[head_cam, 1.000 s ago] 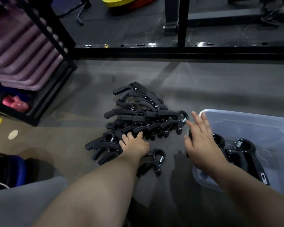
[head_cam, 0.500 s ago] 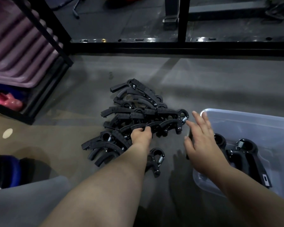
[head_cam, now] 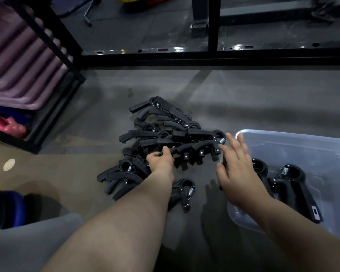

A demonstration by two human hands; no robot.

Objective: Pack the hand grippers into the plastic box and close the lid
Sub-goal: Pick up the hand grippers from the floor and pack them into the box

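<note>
Here, the pile of hand grippers (head_cam: 165, 142) lies on the grey floor (head_cam: 243, 107) straight ahead of me, a black tangle of handles and silver springs, and my left hand (head_cam: 161, 160) sits right on its near edge. My left fingers are curled down around one black handle in the middle of the heap, so that hand is closed on a gripper (head_cam: 177, 150) in the pile. One lone gripper (head_cam: 182, 190) lies apart, just beside my left forearm on its right. My left arm reaches forward, nearly straight, palm down. My right hand (head_cam: 238, 169) hovers flat, fingers spread and holding nothing, between the pile and the clear plastic box (head_cam: 294, 142); its fingertips come close to the spring of the pile's rightmost gripper, though I cannot tell if they touch. The box stands on the floor to my right, uncovered, with a few grippers (head_cam: 283, 183) already lying inside, partly hidden behind my right wrist. One of those carries a small white label (head_cam: 314, 211), too small to read.
</note>
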